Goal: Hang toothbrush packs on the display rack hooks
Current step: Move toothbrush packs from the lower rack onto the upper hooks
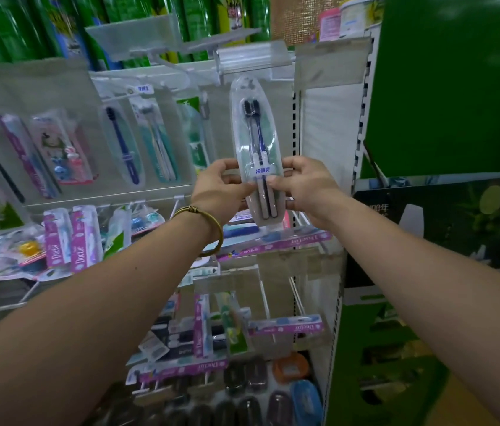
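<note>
Two bare forearms, the left (89, 302) and the right (426, 287), reach up from the bottom corners toward the display rack (27, 87), a pale back panel with rows of wire hooks that fills the left and centre of the view. A tall green board (451, 87) stands just beside the rack's right edge. More packs hang on the upper row, among them a navy-brush pack (124, 146), and pink "Doctor" packs (70, 238) hang on the row below.

The toothbrush pack (256, 124), a clear oval blister with two dark-bristled brushes, is held upright in front of the rack's upper right part. Its top sits just under a clear label holder (251, 55); whether it is on a hook cannot be told. The left hand (214, 189) pinches the pack's lower left edge, and the right hand (307, 186) pinches its lower right edge, thumbs on the front. A brass-coloured bangle (208, 222) circles the left wrist.
</note>
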The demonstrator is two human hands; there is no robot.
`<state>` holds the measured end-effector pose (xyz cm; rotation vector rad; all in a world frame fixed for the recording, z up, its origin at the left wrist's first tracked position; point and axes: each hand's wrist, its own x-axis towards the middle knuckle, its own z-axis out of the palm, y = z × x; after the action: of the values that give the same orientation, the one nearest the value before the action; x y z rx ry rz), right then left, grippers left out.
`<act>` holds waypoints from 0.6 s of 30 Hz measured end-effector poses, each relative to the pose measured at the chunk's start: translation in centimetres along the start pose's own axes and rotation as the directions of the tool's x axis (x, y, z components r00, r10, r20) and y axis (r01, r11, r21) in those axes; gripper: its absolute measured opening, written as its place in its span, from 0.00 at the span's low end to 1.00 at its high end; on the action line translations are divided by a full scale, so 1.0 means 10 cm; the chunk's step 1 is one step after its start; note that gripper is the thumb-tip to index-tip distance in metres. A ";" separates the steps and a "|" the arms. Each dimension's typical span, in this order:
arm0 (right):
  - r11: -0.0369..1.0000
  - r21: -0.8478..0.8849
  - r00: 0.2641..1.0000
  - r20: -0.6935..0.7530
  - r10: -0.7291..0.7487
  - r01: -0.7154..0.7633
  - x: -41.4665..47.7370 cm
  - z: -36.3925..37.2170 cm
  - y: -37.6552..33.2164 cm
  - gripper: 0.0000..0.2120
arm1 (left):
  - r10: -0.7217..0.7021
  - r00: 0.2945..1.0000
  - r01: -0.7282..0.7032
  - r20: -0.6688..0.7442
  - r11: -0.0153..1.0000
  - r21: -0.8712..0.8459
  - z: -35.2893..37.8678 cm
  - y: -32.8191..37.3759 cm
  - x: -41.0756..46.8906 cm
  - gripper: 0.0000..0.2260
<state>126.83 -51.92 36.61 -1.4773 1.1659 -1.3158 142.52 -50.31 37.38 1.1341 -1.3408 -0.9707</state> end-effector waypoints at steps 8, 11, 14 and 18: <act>0.999 -0.038 0.997 -0.081 0.014 -0.017 0.51 0.13 0.11 0.10 | -0.050 0.999 0.049 0.018 0.999 0.014 -0.04 -0.08 0.42 0.26; 0.996 -0.078 0.991 -0.128 0.028 -0.038 0.70 0.20 0.14 0.15 | -0.069 0.997 0.069 0.026 0.997 0.023 -0.04 -0.10 0.58 0.27; 0.992 -0.118 0.989 -0.149 0.027 -0.045 0.85 0.25 0.16 0.18 | -0.084 0.996 0.083 0.037 0.996 0.029 -0.04 -0.14 0.74 0.28; 0.986 -0.160 0.985 -0.172 0.009 -0.037 1.01 0.29 0.16 0.17 | -0.104 0.994 0.102 0.027 0.994 0.044 -0.02 -0.19 0.92 0.30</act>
<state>129.74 -62.11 37.08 -1.4836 1.4261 -1.3802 143.18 -59.72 37.55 1.2357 -1.3430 -1.0415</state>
